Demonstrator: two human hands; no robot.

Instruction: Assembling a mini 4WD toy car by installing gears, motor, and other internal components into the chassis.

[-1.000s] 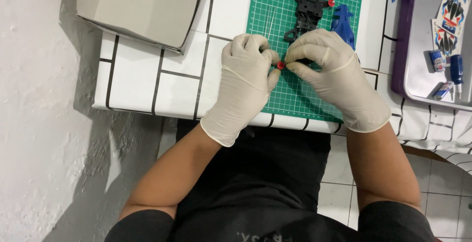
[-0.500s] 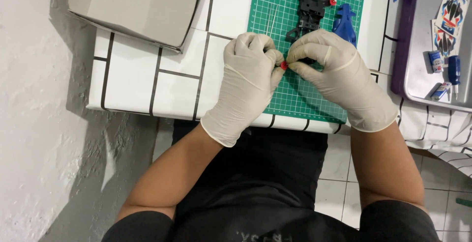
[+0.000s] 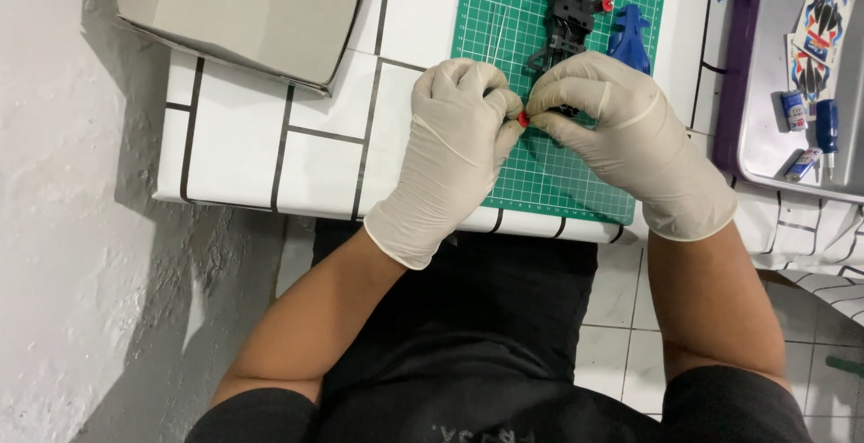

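My gloved left hand [image 3: 454, 142] and right hand [image 3: 621, 128] still pinch the small red roller [image 3: 524, 119] between closed fingertips, over the green cutting mat [image 3: 504, 11] near the table's front edge; nothing has shifted but the view.

Small red round part [image 3: 524, 119]: pinched between the gloved fingertips of both hands, held just above the green cutting mat [image 3: 504, 11], near its front half; mostly hidden by the fingers, shape otherwise unclear. Black plastic chassis [image 3: 565, 20]: lying flat on the mat, toward its far edge, carrying two red rollers.
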